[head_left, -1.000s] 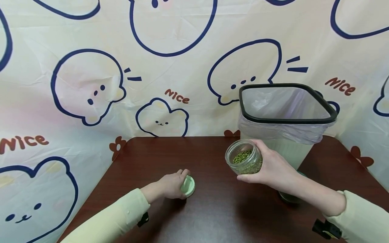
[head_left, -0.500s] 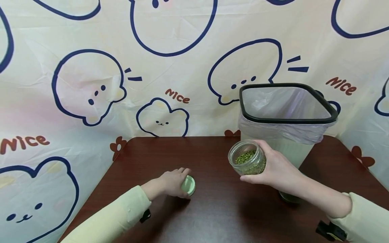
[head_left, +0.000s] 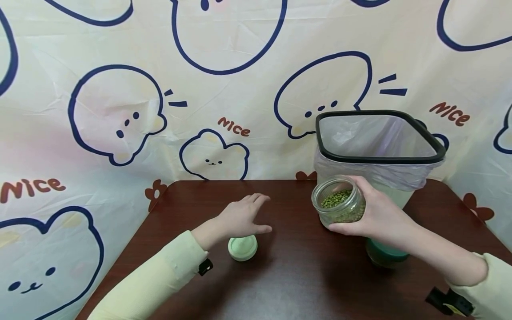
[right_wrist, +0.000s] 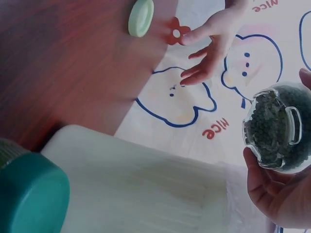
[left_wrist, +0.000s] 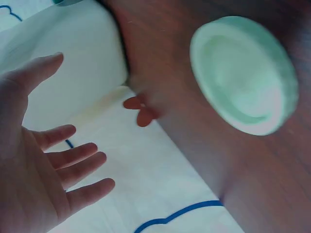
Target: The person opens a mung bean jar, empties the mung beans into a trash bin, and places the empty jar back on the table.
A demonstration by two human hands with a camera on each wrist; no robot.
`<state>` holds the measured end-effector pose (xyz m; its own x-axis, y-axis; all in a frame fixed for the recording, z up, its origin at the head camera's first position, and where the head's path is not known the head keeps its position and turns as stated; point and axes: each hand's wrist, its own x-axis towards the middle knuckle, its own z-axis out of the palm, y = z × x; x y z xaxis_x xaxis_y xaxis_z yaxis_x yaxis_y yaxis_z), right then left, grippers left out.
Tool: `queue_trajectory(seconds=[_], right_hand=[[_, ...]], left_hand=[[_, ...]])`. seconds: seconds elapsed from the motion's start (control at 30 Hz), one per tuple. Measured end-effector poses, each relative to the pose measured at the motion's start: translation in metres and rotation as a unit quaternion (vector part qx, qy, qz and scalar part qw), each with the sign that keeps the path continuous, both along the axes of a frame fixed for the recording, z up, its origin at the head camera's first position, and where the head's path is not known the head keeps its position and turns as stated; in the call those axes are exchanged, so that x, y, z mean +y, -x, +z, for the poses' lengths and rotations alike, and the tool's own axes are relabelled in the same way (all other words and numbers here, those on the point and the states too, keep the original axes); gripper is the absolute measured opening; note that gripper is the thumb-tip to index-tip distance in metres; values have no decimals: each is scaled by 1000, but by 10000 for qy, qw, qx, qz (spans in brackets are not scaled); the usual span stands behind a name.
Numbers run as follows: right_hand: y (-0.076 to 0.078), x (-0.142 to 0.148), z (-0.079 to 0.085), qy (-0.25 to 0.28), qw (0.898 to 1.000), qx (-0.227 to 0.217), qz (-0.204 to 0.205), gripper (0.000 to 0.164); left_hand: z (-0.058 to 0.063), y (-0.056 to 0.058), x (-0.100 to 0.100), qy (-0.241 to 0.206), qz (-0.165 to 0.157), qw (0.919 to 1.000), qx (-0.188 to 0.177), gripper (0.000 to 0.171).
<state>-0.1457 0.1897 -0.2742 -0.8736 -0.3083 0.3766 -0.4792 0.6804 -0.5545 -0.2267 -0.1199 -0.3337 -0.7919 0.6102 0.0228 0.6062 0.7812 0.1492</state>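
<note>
My right hand (head_left: 378,218) grips an open glass jar (head_left: 338,216) by its side, held above the table with its mouth tilted toward me. Small green beans (head_left: 337,198) fill part of it. In the right wrist view the jar (right_wrist: 272,131) shows its base side, with fingers wrapped under it. A pale green round lid (head_left: 242,249) lies on the table at centre-left. My left hand (head_left: 242,218) hovers just beyond and above the lid, fingers spread and holding nothing. In the left wrist view the lid (left_wrist: 243,77) sits apart from the fingers.
A bin with a black rim (head_left: 380,159) and a plastic liner stands at the back right, behind the jar. A container with a dark green lid (head_left: 386,253) stands below my right forearm, partly hidden. A patterned cloth (head_left: 256,89) hangs behind the brown table (head_left: 280,289).
My left hand has let go of the lid, leaving it on the table, and has lifted away with its fingers spreading. The jar in my right hand has shifted right.
</note>
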Motion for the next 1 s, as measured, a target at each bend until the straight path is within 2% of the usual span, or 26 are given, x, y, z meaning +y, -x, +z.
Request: queue_trajectory(seconds=[0.17,0.33,0.43,0.57,0.77,1.0], right_hand=[[-2,9,7,-103,9999,110,-41,85],[-1,21,16,-154,9999,38,48,84],[1,31,25,-215,9996,-162,93,86],[5,43,37,-250,9989,-389,72,82],[11,59,52,-213,9995,-238,-69,75],[18,74,69,-529,9977,-213,-377,81]], left_hand=[[6,2,10,-466,-90,9986,246,72],[17,4,20,-748,-29,9966,349,72],[28,5,27,-848,-17,9956,389,73],[47,9,37,-908,-97,9935,676,75],[75,20,50,-1102,-314,9863,1187,75],[102,35,67,-1021,-386,9805,1635,77]])
